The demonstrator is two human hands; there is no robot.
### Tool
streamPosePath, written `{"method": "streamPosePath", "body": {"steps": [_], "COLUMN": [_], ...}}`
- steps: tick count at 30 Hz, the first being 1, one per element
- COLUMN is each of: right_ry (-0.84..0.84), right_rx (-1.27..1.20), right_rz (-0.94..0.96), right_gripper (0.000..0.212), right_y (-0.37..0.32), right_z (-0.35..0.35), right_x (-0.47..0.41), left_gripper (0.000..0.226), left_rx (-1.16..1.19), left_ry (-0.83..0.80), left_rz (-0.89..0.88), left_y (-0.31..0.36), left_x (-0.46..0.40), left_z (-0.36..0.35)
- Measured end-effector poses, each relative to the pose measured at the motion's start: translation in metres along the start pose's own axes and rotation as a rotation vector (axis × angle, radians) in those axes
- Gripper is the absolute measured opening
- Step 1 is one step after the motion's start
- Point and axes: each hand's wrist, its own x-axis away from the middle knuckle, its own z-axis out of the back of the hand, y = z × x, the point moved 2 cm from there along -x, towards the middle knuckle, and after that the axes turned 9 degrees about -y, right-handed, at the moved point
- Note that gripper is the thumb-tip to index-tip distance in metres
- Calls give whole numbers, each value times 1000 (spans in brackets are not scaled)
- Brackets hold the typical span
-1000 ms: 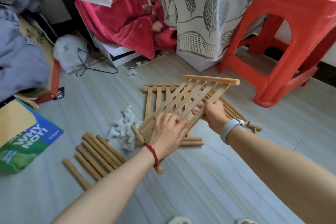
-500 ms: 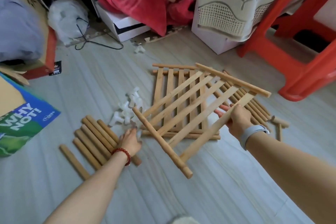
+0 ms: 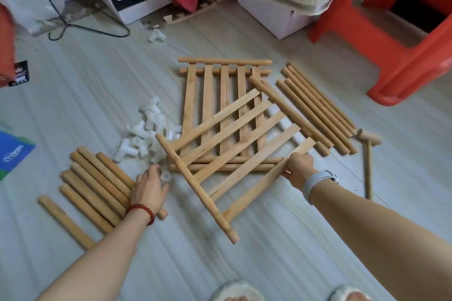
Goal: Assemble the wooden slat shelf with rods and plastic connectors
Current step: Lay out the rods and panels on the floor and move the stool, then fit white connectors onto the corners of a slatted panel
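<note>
On the blue bag (image 3: 13, 154), print too blurred to read.

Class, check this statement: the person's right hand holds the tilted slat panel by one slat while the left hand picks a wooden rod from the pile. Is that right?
Not quite. In the head view the left hand grips a white plastic connector, not a wooden rod. The right hand does hold the tilted slat panel by one slat.
</note>
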Motion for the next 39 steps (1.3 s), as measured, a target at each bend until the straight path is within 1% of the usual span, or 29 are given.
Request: {"method": "streamPosePath", "body": {"steps": [1, 3, 5, 6, 7, 8, 9, 10, 11, 12, 13, 15, 16, 17, 18, 20, 22, 23, 25, 27, 28, 30, 32, 34, 36, 39], "right_ry": [21, 87, 129, 83, -33, -215, -411, -586, -715, -750, -723, -670, -698, -748, -777, -709, -619, -577, -533, -528, -533, -532, -481, -389, -304, -112], "right_rx": [145, 584, 1026, 1215, 1378, 1529, 1690, 1864, 2034, 2161, 2231, 2279, 2289, 2248, 2180, 2047, 1886, 1818, 1700, 1621, 1591, 1525, 1502, 1505, 1495, 1462], "right_rz": [15, 128, 353, 529, 744, 942, 1101, 1191, 1187, 1133, 1069, 1075, 1106, 1159, 1298, 1559, 1695, 1733, 1810, 1850, 1855, 1866, 1869, 1858, 1846, 1820], "right_gripper": [11, 22, 39, 41, 40, 37, 35, 34, 34, 35, 37, 38, 37, 34, 31, 29, 35, 34, 27, 21, 18, 7, 4, 14, 19, 20], "right_y": [2, 5, 7, 11, 15, 24, 36, 52, 66, 76, 80, 77, 75, 69, 65, 57, 43, 34, 17, -1, -10, -28, -44, -60, -77, -99], "right_z": [2, 4, 4, 0, -6, -12, -19, -23, -26, -29, -31, -34, -36, -36, -36, -36, -42, -46, -56, -61, -63, -65, -62, -50, -38, -18], "right_x": [1, 5, 18, 25, 36, 42, 51, 55, 59, 60, 57, 51, 48, 47, 47, 52, 62, 70, 81, 92, 98, 115, 137, 165, 195, 253], "left_gripper": [44, 48, 53, 51, 46, 41, 37, 34, 28, 19, 11, 5, 5, 6, 7, 12, 18, 24, 33, 36, 33, 27, 22, 19, 21, 28], "left_rx": [-14, -4, -13, 10, 80, 180, 286, 382, 460, 520, 565, 620, 655, 707, 755, 807, 857, 895, 948, 991, 1032, 1208, 1412, 1553, 1623, 1649], "left_ry": [16, 32, 20, 18, 27, 40, 58, 78, 99, 123, 145, 204, 230, 259, 279, 297, 278, 268, 284, 295, 305, 299, 222, 138, 64, -118], "left_rz": [27, 43, 16, 3, 7, 24, 48, 74, 93, 103, 110, 105, 97, 88, 78, 49, 29, 21, -10, -26, -28, -41, -85, -143, -193, -339], "left_y": [5, 10, 11, 11, 10, 9, 8, 6, 6, 6, 8, 11, 12, 15, 16, 26, 39, 48, 58, 69, 76, 93, 111, 127, 139, 157], "left_x": [2, 4, 7, 10, 14, 17, 22, 26, 30, 33, 36, 38, 36, 36, 34, 35, 40, 45, 47, 49, 51, 59, 71, 91, 111, 154], "left_z": [3, 5, 5, 5, 6, 7, 10, 12, 15, 19, 23, 30, 32, 36, 38, 47, 58, 66, 79, 97, 106, 127, 149, 173, 194, 226]}}
